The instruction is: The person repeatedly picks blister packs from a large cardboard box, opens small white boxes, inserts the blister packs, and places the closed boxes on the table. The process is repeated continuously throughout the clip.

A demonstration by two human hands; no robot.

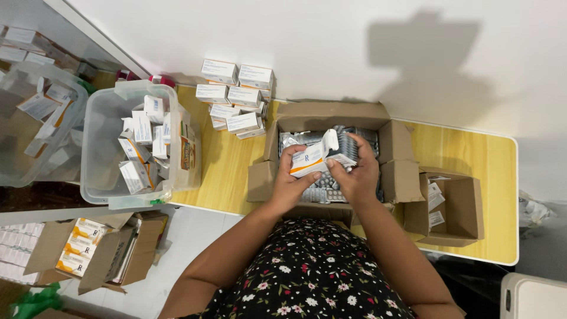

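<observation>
At the tabletop's (472, 153) left edge stands a clear plastic bin (100, 147) full of small cartons. Stacked white boxes (236, 97) sit along the far edge. Mid-tabletop, over an open cardboard box (331, 115) of blister packs, the left hand (287, 183) and right hand (359, 174) have fingers closed around a white-and-orange carton (312, 158). A smaller open box (458, 207) sits near the right edge.

The person wears a black dress (307, 274) printed all over with small white flowers, red blossoms and green leaves. Both arms are bare from the shoulder down, with no sleeves. The left hand (287, 183) and right hand (359, 177) carry no rings, watch or gloves.
</observation>
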